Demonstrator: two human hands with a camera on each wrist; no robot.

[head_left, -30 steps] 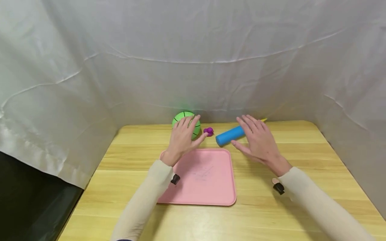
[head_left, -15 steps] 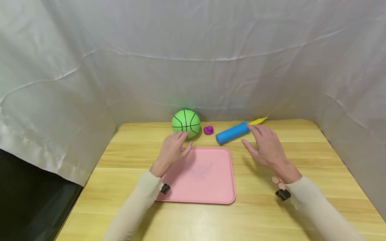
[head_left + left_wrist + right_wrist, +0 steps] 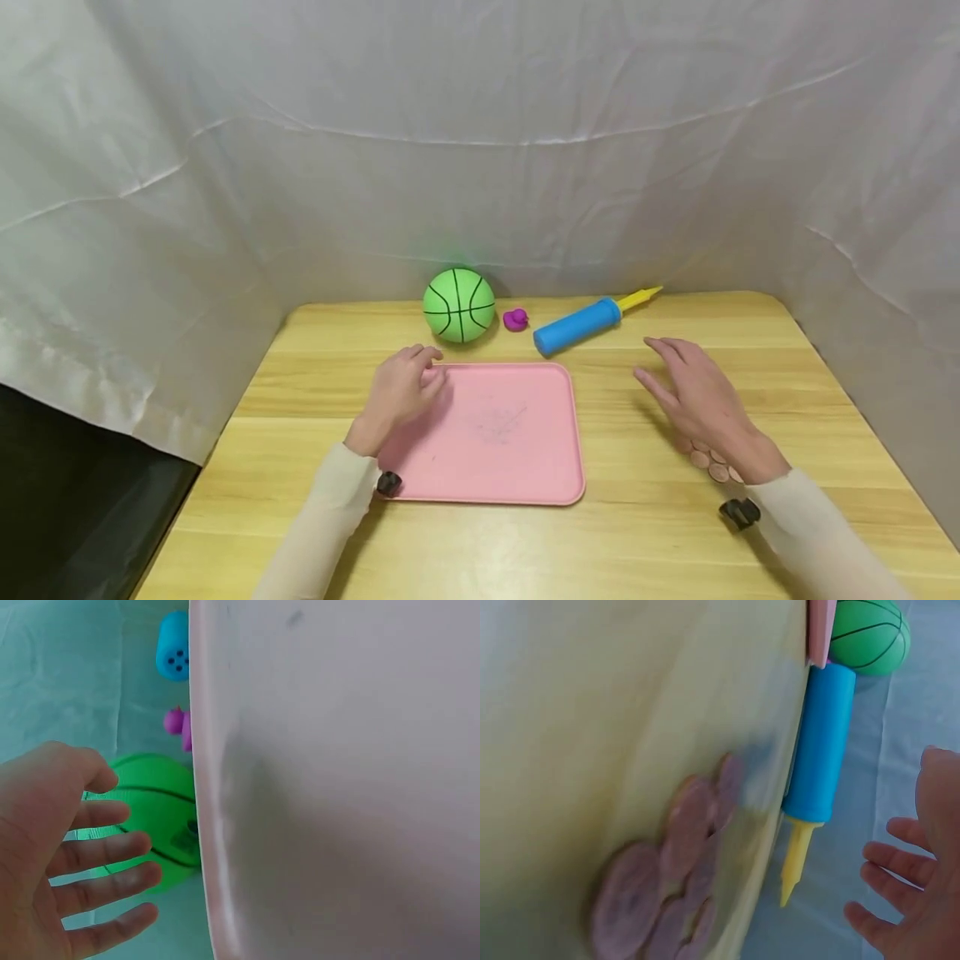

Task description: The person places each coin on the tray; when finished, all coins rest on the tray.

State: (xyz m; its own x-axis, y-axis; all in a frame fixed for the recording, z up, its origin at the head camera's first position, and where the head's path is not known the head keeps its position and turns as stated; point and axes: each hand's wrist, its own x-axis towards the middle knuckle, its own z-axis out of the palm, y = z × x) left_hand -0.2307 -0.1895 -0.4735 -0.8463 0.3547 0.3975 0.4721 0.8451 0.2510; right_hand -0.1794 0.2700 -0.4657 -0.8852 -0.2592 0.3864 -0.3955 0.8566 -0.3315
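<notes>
Pink tray [image 3: 517, 450], left hand [image 3: 397, 389] at its corner, right hand [image 3: 705, 400] near coppery discs [image 3: 717, 472] — both hands loosely spread

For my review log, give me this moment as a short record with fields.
Left hand: at the far left corner of the pink tray, holding nothing
Right hand: above the table, right of the tray, holding nothing
Far row, left to right: green ball, purple duck, blue cylinder with yellow tip
Discs: flat, round, partly hidden by the right hand
</notes>
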